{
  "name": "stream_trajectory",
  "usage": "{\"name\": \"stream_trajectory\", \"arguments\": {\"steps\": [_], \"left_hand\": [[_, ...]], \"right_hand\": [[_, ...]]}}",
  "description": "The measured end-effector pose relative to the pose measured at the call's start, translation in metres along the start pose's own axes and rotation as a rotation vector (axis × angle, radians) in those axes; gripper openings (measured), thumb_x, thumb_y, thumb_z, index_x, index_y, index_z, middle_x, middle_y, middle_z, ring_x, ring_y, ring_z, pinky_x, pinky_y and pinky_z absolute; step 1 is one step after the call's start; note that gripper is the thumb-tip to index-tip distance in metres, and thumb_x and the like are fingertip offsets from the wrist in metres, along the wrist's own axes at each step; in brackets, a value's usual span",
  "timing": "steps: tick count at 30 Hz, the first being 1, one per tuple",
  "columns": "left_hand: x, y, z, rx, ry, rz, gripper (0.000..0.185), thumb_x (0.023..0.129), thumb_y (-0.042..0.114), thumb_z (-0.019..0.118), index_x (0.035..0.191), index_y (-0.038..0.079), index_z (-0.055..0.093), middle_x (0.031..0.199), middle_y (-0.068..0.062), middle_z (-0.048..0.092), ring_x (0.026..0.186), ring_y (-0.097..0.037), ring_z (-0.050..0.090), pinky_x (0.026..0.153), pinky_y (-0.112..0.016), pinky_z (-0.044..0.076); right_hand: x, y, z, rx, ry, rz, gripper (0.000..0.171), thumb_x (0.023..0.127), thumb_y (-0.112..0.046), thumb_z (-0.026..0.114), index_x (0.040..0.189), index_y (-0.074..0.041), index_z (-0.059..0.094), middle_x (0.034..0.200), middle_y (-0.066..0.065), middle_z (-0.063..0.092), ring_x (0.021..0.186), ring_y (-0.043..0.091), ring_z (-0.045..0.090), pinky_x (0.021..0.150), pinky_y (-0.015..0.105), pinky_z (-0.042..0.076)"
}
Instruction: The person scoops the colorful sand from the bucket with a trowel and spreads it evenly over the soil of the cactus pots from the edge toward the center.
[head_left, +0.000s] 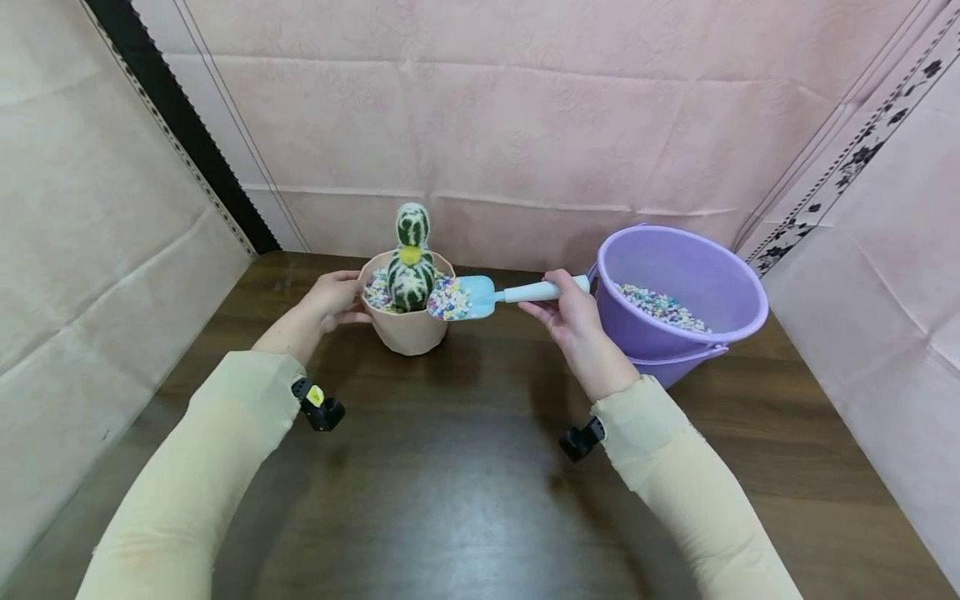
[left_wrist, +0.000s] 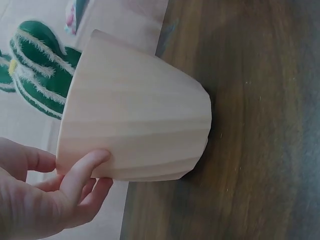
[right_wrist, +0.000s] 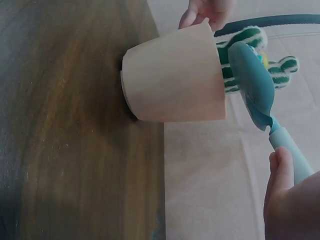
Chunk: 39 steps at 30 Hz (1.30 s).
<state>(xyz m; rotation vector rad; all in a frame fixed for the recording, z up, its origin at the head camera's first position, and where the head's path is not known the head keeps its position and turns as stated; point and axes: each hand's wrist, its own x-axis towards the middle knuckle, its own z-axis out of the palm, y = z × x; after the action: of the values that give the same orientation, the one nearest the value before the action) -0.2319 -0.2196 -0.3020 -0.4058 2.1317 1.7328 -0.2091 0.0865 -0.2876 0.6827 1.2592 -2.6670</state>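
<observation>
A beige plant pot [head_left: 408, 332] stands on the table with a green-and-white fuzzy cactus [head_left: 412, 279] in it and colourful pebbles [head_left: 378, 292] around the cactus. My left hand [head_left: 335, 300] grips the pot at its left rim, fingers against the outer wall in the left wrist view. With my right hand [head_left: 573, 321] I hold a light blue trowel [head_left: 480, 296] by its handle. Its blade carries a heap of colourful pebbles [head_left: 448, 300] and overlaps the pot's right rim in the head view. From the right wrist side, the blade [right_wrist: 252, 85] appears above the pot, beside the cactus.
A purple bucket [head_left: 678, 254] stands right of the pot, partly behind my right hand, with more colourful pebbles [head_left: 660, 307] inside. The brown wooden table [head_left: 442, 467] is bordered by pale cloth [head_left: 480, 125] at the back and both sides.
</observation>
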Motion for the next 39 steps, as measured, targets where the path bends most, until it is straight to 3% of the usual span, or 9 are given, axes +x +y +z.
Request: {"name": "stream_trajectory", "arguments": {"steps": [9,12,16,22,25,32,39], "left_hand": [[-0.002,0.0,0.005,-0.048,0.008,-0.021,0.051,0.102,0.018,0.028,0.149,0.006,0.015,0.146,-0.019,0.027,0.121,-0.03,0.044,0.073,-0.02,0.059],[-0.003,0.0,0.008,-0.06,0.003,-0.021,0.052,0.102,0.021,0.03,0.149,0.005,0.014,0.145,-0.019,0.026,0.124,-0.032,0.043,0.073,-0.02,0.059],[-0.002,0.0,0.009,-0.084,0.005,-0.021,0.052,0.102,0.024,0.032,0.147,0.004,0.014,0.136,-0.016,0.03,0.127,-0.035,0.041,0.074,-0.021,0.059],[-0.002,-0.001,0.009,-0.093,0.007,-0.02,0.053,0.102,0.024,0.033,0.147,0.004,0.013,0.125,-0.011,0.035,0.125,-0.034,0.042,0.077,-0.022,0.058],[-0.002,-0.001,0.009,-0.093,0.011,-0.023,0.053,0.102,0.025,0.033,0.147,0.004,0.014,0.119,-0.008,0.037,0.121,-0.032,0.044,0.078,-0.022,0.058],[-0.004,0.002,0.014,-0.111,-0.029,-0.033,0.056,0.101,0.015,0.03,0.151,0.01,0.005,0.145,-0.017,0.026,0.108,-0.023,0.047,0.072,-0.018,0.058],[-0.005,0.003,0.021,-0.128,-0.032,-0.049,0.062,0.094,0.005,0.029,0.151,0.012,0.006,0.149,-0.018,0.023,0.103,-0.022,0.049,0.077,-0.019,0.058]], "right_hand": [[0.005,0.002,0.01,-0.042,0.054,-0.028,0.005,0.089,-0.007,0.051,0.088,-0.005,0.047,0.096,0.011,0.049,0.066,0.019,0.062,0.057,0.03,0.06],[0.005,0.0,0.012,-0.052,0.074,-0.028,0.005,0.089,-0.007,0.052,0.089,-0.006,0.047,0.096,0.01,0.05,0.071,0.021,0.063,0.056,0.029,0.06],[0.006,-0.003,0.015,-0.067,0.096,-0.032,0.008,0.088,-0.008,0.054,0.09,-0.007,0.046,0.097,0.009,0.049,0.077,0.023,0.061,0.055,0.029,0.06],[0.007,-0.003,0.019,-0.098,0.115,-0.056,0.007,0.087,-0.007,0.054,0.088,-0.007,0.047,0.093,0.009,0.048,0.063,0.02,0.062,0.054,0.029,0.06],[0.007,-0.005,0.022,-0.114,0.119,-0.067,0.007,0.087,-0.007,0.055,0.089,-0.008,0.047,0.092,0.008,0.048,0.067,0.021,0.061,0.056,0.028,0.06],[0.005,-0.011,0.027,-0.139,0.135,-0.085,0.011,0.087,-0.008,0.054,0.093,-0.008,0.045,0.094,0.007,0.049,0.07,0.022,0.061,0.058,0.027,0.06],[0.006,-0.018,0.028,-0.122,0.144,-0.112,0.011,0.086,-0.006,0.055,0.09,-0.009,0.045,0.095,0.006,0.046,0.083,0.024,0.058,0.058,0.029,0.061]]}}
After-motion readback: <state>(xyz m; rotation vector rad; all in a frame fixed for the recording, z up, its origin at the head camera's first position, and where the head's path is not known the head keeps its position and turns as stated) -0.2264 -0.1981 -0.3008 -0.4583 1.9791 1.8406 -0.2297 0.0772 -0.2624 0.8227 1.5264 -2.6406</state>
